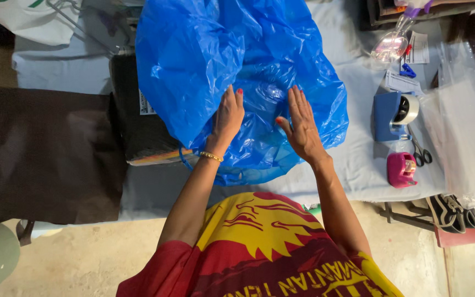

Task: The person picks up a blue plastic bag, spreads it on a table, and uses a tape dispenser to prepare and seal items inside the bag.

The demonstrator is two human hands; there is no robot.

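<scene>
Left hand [229, 116]: flat, palm down, fingers together and extended, pressed onto the large crinkled blue plastic bag [237, 71]; grasping nothing; thin gold beaded bracelet [211, 157] at the wrist.
Right hand [302, 127]: likewise open and flat on the same bag, fingers slightly spread, thumb out toward the left hand; nothing clasped.
Blue bag, position: spread over the middle of the table, directly ahead of the torso, reaching from the near table edge to the top of the view, where cut off.
Blue bag, material: thin glossy film, heavily creased, billowed; bright highlights along the folds; contents, if any, hidden.
Dark folded item [138, 115]: just left of the bag and partly under it; black woven-looking surface with a pale striped edge; kind hard to make out.
Table covering [353, 165]: pale grey cloth, smooth, mostly hidden beneath the bag.
Brown sheet [39, 154]: matte, flat, draped over the table's left end.
Blue tape dispenser [394, 115]: boxy plastic body holding a roll of clear tape, right of the bag, well apart from the right hand.
Small pink box-shaped device [401, 169]: near the table edge, below the dispenser; details too small to tell.
Black-handled scissors [420, 153]: lying beside the pink device.
Clear plastic sheeting [463, 121]: translucent stack at far right, cut off by the frame.
Clear spray bottle [394, 41]: lying tilted at upper right, top cut off.
</scene>
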